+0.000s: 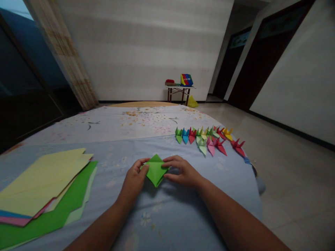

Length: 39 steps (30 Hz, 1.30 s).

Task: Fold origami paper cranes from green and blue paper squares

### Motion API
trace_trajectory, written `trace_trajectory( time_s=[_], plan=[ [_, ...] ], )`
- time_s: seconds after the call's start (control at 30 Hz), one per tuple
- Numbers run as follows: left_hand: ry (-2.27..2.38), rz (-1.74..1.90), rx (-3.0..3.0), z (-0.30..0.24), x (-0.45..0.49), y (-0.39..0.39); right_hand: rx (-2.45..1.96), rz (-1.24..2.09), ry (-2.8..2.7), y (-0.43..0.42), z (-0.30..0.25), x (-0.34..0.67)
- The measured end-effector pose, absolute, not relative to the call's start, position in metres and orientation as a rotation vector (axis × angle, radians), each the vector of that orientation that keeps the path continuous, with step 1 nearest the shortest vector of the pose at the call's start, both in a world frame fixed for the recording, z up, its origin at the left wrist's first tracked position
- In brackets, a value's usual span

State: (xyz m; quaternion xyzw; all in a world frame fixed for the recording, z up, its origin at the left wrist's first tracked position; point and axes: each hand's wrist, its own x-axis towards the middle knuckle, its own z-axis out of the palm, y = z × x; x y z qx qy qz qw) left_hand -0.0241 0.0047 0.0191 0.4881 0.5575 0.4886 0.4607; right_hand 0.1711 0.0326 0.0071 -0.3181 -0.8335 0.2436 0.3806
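Observation:
Between my hands is a piece of green origami paper (156, 172), folded into a diamond with one point toward me and a creased triangle at its far tip. My left hand (135, 176) pinches its left corner between thumb and fingers. At the right corner, my right hand (182, 171) lays its fingertips on the upper layer, its thumb lower and apart from the fingers. The lower right edge shows separate layers slightly apart. The underside of the paper is hidden.
Several folded paper cranes (201, 146) in many colours stand in rows at the right of the cloth-covered table (125, 148). A stack of coloured paper sheets (44, 177) lies on the left. Beyond the table, a small stand (180, 87) holds a colourful box (186, 80).

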Motion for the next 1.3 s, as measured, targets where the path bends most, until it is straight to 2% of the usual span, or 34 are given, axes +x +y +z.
trace_trajectory(
  time_s=[0.2,0.33,0.93,1.3],
  plan=[
    [1.417,1.208,1.393,0.019,-0.026,0.006,-0.848,0.356,-2.22,0.035,0.003,0.172],
    [1.441,1.174,1.481,0.018,-0.028,0.006,-0.839,0.316,-2.225,0.036,0.006,0.172],
    [1.355,1.103,1.596,0.025,-0.029,0.001,-0.893,0.881,-1.843,0.042,0.006,0.176],
    [1.379,1.053,1.641,0.032,-0.026,-0.001,-0.93,0.707,-1.857,0.039,0.008,0.175]
  ],
)
